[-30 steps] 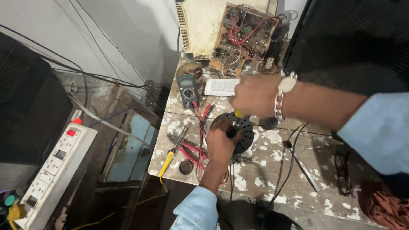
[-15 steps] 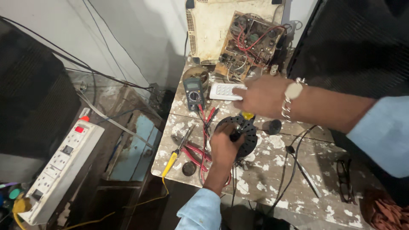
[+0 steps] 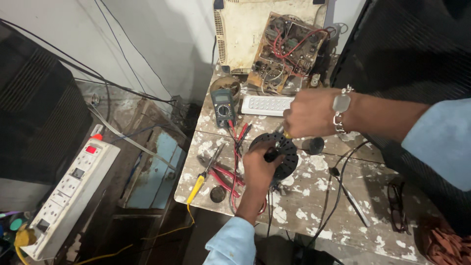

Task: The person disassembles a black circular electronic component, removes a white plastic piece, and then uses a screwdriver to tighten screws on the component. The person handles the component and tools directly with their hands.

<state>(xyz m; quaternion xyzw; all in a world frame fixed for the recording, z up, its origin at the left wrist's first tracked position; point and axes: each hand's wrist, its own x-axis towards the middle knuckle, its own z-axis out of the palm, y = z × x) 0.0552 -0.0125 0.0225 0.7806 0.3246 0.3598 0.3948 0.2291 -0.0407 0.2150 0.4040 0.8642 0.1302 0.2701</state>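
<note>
Both hands (image 3: 262, 167) (image 3: 309, 114) on black round part (image 3: 284, 149), seemingly.

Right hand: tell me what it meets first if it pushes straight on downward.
Probably the round black part that the left hand steadies; the right hand hovers just above it, depth unclear.

1 head camera looks steeply down, close over the workbench (image 3: 314, 206).

Black round motor part (image 3: 282, 149), yellow-handled screwdriver (image 3: 286, 133), red pliers (image 3: 223, 175), white-blotched grey table (image 3: 314, 206), light-blue sleeves (image 3: 233, 245).
</note>
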